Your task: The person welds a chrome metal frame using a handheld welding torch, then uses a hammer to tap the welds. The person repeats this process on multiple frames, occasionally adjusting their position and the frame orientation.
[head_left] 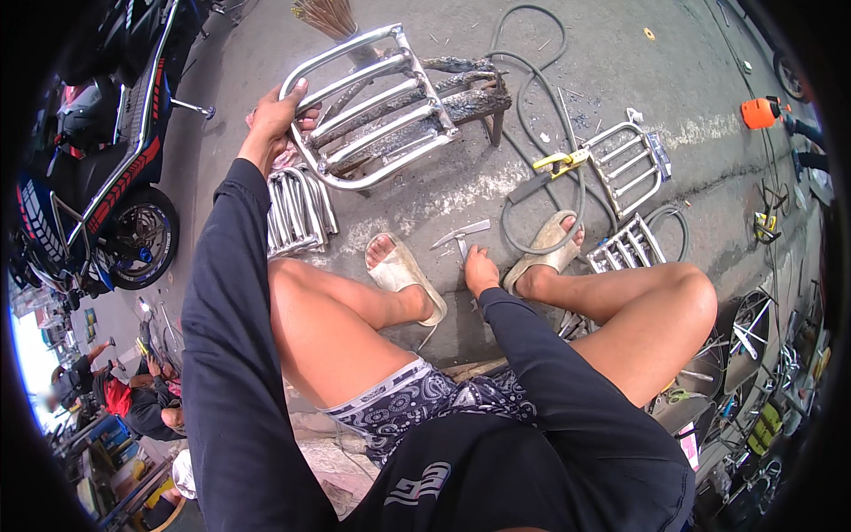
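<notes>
My left hand (282, 120) is closed round the left side of a shiny tubular metal rack (381, 137) with several crossbars. The rack is tilted over a low, rough, crusted metal stand (479, 105). Down between my feet, my right hand (481, 269) grips a chipping hammer (463, 232) by its handle, its pointed head just above the ground. Similar metal racks (297, 213) lie stacked below my left hand. To the right, a yellow-jawed welding electrode holder (560, 164) rests close to another rack (625, 164).
A black cable (532, 66) loops over the ground beyond the stand. Thin brown rods (326, 16) stand behind the rack. A parked motorcycle (106, 191) is at left. Another rack (629, 248) lies by my right knee, with scattered tools (745, 341) further right. Other people (146, 403) sit at lower left.
</notes>
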Action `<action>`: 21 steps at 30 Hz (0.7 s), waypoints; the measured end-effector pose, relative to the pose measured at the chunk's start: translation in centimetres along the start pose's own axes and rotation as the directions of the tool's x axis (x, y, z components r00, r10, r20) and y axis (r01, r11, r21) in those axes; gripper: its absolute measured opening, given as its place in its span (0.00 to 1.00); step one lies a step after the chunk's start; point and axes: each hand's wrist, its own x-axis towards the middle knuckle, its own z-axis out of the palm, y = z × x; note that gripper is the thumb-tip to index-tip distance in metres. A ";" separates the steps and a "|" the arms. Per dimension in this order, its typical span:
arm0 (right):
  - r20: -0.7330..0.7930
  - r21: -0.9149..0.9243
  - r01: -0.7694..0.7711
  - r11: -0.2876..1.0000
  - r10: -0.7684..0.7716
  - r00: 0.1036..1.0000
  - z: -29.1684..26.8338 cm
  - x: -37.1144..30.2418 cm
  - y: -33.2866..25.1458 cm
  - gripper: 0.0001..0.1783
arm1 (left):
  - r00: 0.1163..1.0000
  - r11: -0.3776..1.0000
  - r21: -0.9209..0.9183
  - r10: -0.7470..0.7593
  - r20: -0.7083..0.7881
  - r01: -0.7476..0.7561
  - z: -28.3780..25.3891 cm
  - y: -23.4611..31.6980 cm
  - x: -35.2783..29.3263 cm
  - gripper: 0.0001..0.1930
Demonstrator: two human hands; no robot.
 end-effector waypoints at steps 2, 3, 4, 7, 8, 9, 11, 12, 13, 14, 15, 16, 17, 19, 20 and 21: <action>0.001 0.026 -0.029 0.999 0.029 1.000 1.1 0.9 0.7 0.25 | 0.999 0.999 -0.029 0.045 0.010 -0.045 0.0 -0.9 1.1 0.20; -0.008 0.054 -0.048 0.997 0.049 0.999 1.4 1.2 1.0 0.25 | 0.999 0.998 -0.047 0.041 0.019 -0.040 -0.2 -1.2 1.7 0.21; 0.032 0.072 -0.086 0.994 0.084 0.996 1.5 1.4 1.2 0.26 | 0.997 0.997 -0.032 0.078 0.020 -0.077 -0.3 -1.4 2.3 0.22; -0.022 0.106 0.033 0.994 -0.031 0.999 0.9 0.5 2.1 0.28 | 0.981 0.978 -0.098 0.190 0.036 -0.185 -0.8 -1.9 3.8 0.23; -0.078 0.165 0.091 0.982 -0.079 0.994 0.5 0.0 2.3 0.27 | 0.975 0.968 -0.135 0.217 0.034 -0.211 -0.8 -2.1 4.0 0.24; -0.152 0.211 0.146 0.966 -0.115 0.982 -0.2 -0.2 2.5 0.26 | 0.973 0.962 -0.160 0.229 0.036 -0.221 -0.7 -2.4 4.2 0.23; -0.199 0.354 0.201 0.913 -0.137 0.970 -1.2 -1.1 2.4 0.25 | 0.977 0.958 -0.200 0.214 0.006 -0.208 0.0 -3.6 4.1 0.23; -0.176 0.445 0.205 0.872 -0.139 0.974 -1.8 -1.5 2.5 0.25 | 0.988 0.968 -0.199 0.153 -0.019 -0.153 0.6 -4.5 4.0 0.22; -0.124 0.530 0.161 0.832 -0.111 0.986 -2.7 -1.6 2.4 0.25 | 0.991 0.959 -0.252 0.124 -0.041 -0.131 1.3 -5.6 3.7 0.20; -0.187 0.522 0.215 0.826 -0.135 0.973 -3.2 -1.9 1.8 0.22 | 0.974 0.933 -0.281 0.215 -0.068 -0.225 1.8 -6.3 3.8 0.18; -0.265 0.597 0.296 0.745 -0.165 0.950 -4.1 -2.1 1.3 0.21 | 0.969 0.927 -0.287 0.219 -0.116 -0.243 2.4 -7.0 3.7 0.17; -0.283 0.682 0.297 0.668 -0.132 0.950 -5.1 -2.3 0.6 0.21 | 0.959 0.915 -0.290 0.250 -0.135 -0.279 2.6 -7.4 3.9 0.16; -0.240 0.782 0.223 0.582 -0.050 0.970 -5.9 -2.9 -0.3 0.21 | 0.936 0.879 -0.321 0.320 -0.149 -0.352 2.9 -7.6 4.1 0.15; -0.243 0.843 0.241 0.480 -0.059 0.968 -8.7 -4.5 -1.6 0.18 | 0.910 0.835 -0.362 0.390 -0.141 -0.414 3.3 -7.8 4.6 0.15; -0.206 0.845 0.209 0.492 -0.060 0.977 -10.3 -5.5 -2.1 0.17 | 0.922 0.841 -0.378 0.357 -0.150 -0.387 3.4 -8.0 4.9 0.15; -0.193 0.857 0.218 0.467 -0.101 0.976 -11.9 -6.7 -2.5 0.16 | 0.920 0.829 -0.398 0.359 -0.159 -0.393 3.4 -8.0 5.1 0.15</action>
